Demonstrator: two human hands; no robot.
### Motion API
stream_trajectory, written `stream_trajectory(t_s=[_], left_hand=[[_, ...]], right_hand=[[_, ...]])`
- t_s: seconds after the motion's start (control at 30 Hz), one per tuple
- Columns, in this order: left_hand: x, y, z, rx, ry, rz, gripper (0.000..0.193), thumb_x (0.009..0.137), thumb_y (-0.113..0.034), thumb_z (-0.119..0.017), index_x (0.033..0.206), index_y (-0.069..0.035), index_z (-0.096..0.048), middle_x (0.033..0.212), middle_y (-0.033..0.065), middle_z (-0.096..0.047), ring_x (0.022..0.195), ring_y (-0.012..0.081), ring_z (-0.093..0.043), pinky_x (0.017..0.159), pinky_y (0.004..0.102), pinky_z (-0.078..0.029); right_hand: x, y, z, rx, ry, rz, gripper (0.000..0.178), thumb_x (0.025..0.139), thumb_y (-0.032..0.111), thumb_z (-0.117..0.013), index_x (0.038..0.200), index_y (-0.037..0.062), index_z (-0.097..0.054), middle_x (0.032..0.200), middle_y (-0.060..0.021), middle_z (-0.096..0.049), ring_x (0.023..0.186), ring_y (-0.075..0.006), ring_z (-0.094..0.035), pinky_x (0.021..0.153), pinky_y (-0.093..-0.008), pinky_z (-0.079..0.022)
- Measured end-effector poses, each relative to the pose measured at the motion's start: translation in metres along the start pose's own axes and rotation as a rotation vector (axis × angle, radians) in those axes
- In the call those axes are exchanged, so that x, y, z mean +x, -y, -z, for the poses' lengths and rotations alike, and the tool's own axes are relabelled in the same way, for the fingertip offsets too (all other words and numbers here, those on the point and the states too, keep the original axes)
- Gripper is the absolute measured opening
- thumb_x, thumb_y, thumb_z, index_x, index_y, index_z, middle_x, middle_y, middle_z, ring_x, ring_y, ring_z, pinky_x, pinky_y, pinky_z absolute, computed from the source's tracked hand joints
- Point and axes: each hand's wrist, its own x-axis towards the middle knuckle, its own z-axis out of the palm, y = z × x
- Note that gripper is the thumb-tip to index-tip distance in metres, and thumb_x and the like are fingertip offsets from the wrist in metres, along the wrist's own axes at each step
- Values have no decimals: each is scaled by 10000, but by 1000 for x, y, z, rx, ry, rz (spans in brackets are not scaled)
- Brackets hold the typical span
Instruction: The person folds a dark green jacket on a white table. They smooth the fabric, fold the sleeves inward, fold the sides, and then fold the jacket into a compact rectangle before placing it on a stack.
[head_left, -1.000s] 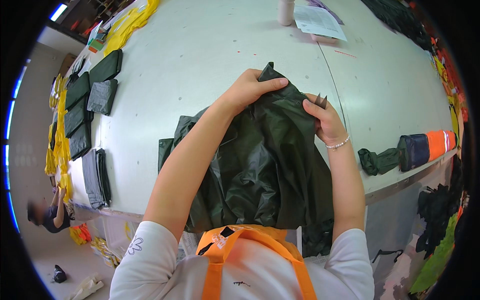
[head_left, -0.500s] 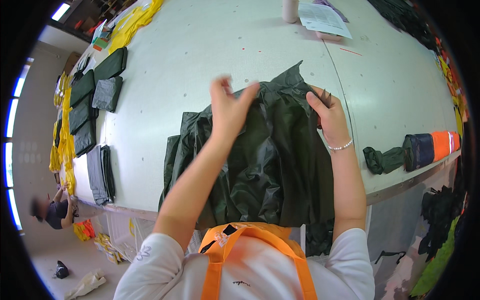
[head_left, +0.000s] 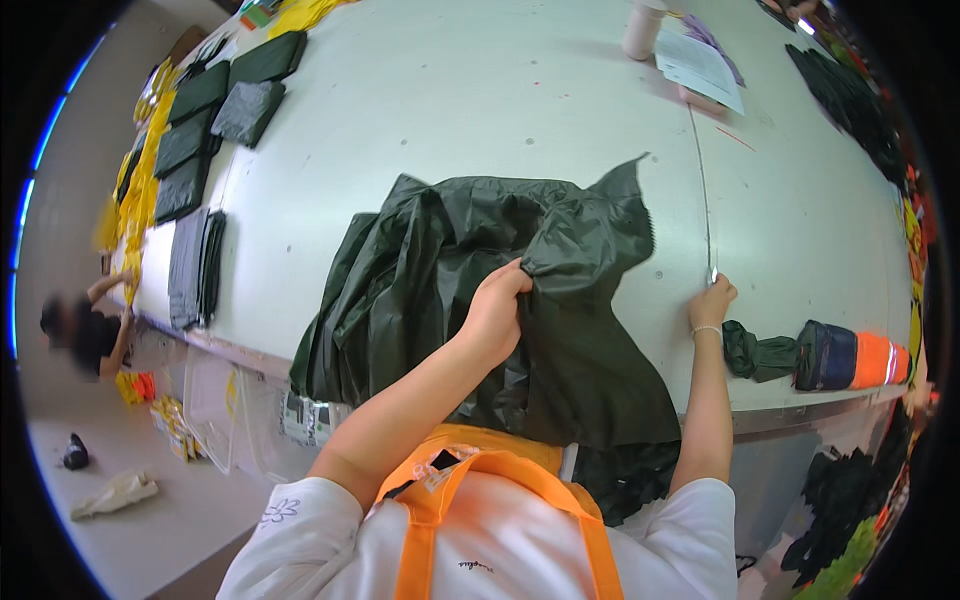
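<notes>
A dark green, shiny waterproof garment (head_left: 440, 240) lies bunched on the table in front of me and hangs over its near edge. Its raised corner shows a toothed strip, like a zipper, along the right side. My left hand (head_left: 497, 305) is closed on a fold of the garment near its middle. Off to the right, apart from the cloth, my right hand (head_left: 711, 302) is closed around small thread snips (head_left: 713, 274), of which only a bright metal tip shows; their handles are hidden in the fingers.
Folded dark green bundles (head_left: 185, 145) and a grey-green stack (head_left: 195, 270) line the table's left side. A rolled navy and orange bundle (head_left: 850, 357) lies right of my right hand. Papers (head_left: 698, 72) and a pale bottle (head_left: 643, 30) stand far right. Another person (head_left: 90, 330) works at left.
My left hand has come down and taken hold of the garment's fold. My right hand has let go of the garment's edge and moved down to the right with the snips.
</notes>
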Motion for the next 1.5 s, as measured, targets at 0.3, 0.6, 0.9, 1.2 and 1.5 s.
stream_trajectory(t_s=[0.3, 0.6, 0.9, 1.2, 1.5], left_hand=[[-173, -38, 38, 277, 445, 232, 490, 669, -80, -449, 1112, 103, -553, 1057, 126, -628, 980, 192, -580, 907, 282, -430], [-317, -101, 123, 648, 1244, 240, 359, 815, -304, -570, 702, 17, -454, 577, 117, -425, 523, 324, -428, 494, 361, -329], [-365, -118, 261, 1226, 567, 191, 409, 720, -336, -774, 820, 11, -583, 675, 108, -569, 613, 168, -545, 569, 311, -427], [-361, -77, 267, 1666, 687, 70, 487, 632, -369, -787, 903, -34, -561, 691, 162, -613, 718, 334, -624, 665, 408, -482], [-348, -203, 186, 1145, 92, -835, 199, 681, -89, -716, 696, 7, -542, 534, 103, -490, 541, 66, -415, 491, 281, -415]], right_hand=[[-108, 142, -12, 514, 64, 1080, 495, 846, 198, -608, 1281, 23, -450, 1351, -219, -414, 1298, -338, -352, 1087, -452, -258], [-291, 283, 3, 901, 627, 990, 291, 854, 161, -611, 1114, 33, -583, 1107, -164, -632, 1056, -234, -579, 1011, -381, -366], [-411, 78, 193, 93, 751, 407, 174, 736, 11, -623, 670, 3, -462, 598, -100, -405, 568, -133, -377, 537, -276, -369], [-497, 127, 353, 302, 727, 31, 511, 782, -37, -568, 1282, 28, -483, 1101, -67, -601, 1005, -154, -574, 880, -279, -447], [-365, 263, 358, 1273, 230, 383, 418, 989, 221, -380, 1330, -16, -429, 1245, -113, -547, 1122, -192, -543, 989, -346, -413]])
